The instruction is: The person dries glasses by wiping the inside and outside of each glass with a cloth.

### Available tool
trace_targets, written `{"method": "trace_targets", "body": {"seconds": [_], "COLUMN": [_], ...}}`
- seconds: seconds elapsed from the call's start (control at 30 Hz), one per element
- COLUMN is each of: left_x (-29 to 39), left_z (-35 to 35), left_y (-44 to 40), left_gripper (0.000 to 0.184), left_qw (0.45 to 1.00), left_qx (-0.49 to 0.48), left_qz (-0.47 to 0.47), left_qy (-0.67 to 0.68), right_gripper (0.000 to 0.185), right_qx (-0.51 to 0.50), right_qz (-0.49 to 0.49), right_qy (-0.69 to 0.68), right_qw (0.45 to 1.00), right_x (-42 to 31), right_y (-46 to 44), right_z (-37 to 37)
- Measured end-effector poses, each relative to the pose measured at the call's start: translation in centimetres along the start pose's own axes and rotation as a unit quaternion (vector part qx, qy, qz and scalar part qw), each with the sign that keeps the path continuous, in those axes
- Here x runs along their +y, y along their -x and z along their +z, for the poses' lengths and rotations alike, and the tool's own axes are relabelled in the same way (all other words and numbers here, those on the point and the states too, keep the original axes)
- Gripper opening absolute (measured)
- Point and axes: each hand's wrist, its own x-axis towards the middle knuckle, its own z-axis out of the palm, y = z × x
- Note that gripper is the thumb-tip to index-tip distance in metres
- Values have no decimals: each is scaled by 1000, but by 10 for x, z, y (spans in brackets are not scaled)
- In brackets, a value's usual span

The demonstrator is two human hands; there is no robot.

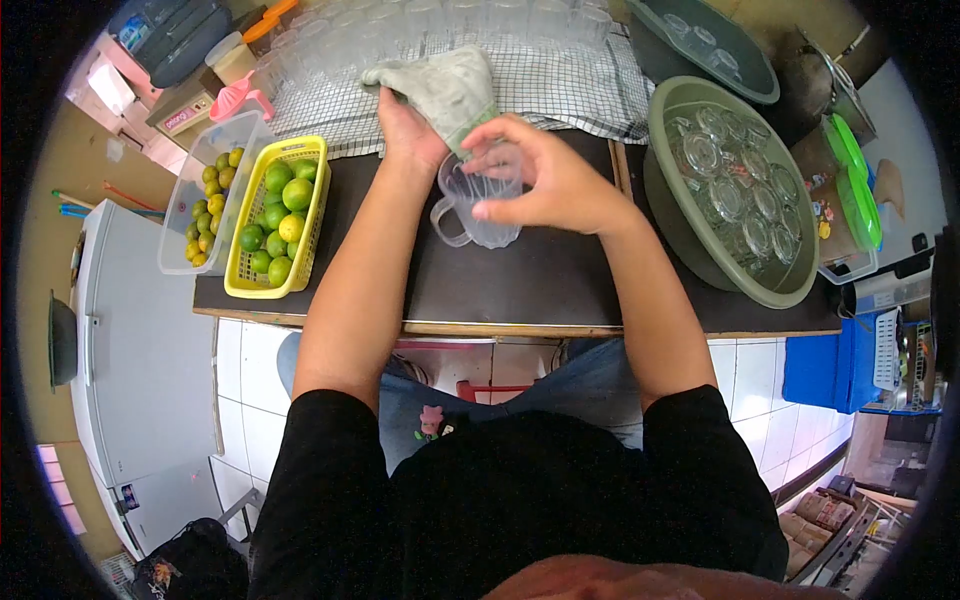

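Note:
A clear glass mug (pixel 490 222) with a handle is gripped around its rim by my right hand (pixel 560 185), just above the dark tabletop. Its handle points left. My left hand (pixel 408 132) holds a pale grey-green cloth (pixel 445 88), bunched up over the fingers, which it mostly hides. The lower end of the cloth hangs close to the mug's mouth; whether they touch I cannot tell. Behind the cloth, rows of upturned glasses (pixel 480 22) stand on a checked cloth (pixel 560 85).
On the right sits a large olive basin (pixel 660 175) full of glass mugs, with a darker tub (pixel 755 85) behind it. A yellow basket (pixel 262 290) of limes and a clear box (pixel 170 255) of small citrus stand left. The table's front edge (pixel 510 328) is near my body.

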Motion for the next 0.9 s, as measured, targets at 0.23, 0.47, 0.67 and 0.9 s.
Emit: {"method": "trace_targets", "body": {"seconds": [0.23,0.47,0.67,0.9], "left_x": [-3,-16,-43,-31], "left_z": [-16,1,21,-10], "left_y": [-11,-4,18,-7], "left_gripper": [80,63,45,97], "left_qw": [999,993,963,890], "left_qx": [-42,-65,-129,50], "left_qz": [-25,-72,-91,25], "left_qy": [4,-73,-217,-452], "right_gripper": [74,58,38,21], "right_qx": [-55,231,292,382], "right_qz": [-4,-33,-34,-51], "right_qy": [3,39,93,-8], "right_qw": [998,972,951,923], "right_x": [14,47,75,38], "right_y": [0,-21,-31,-16], "right_z": [4,-33,-26,-44]}}
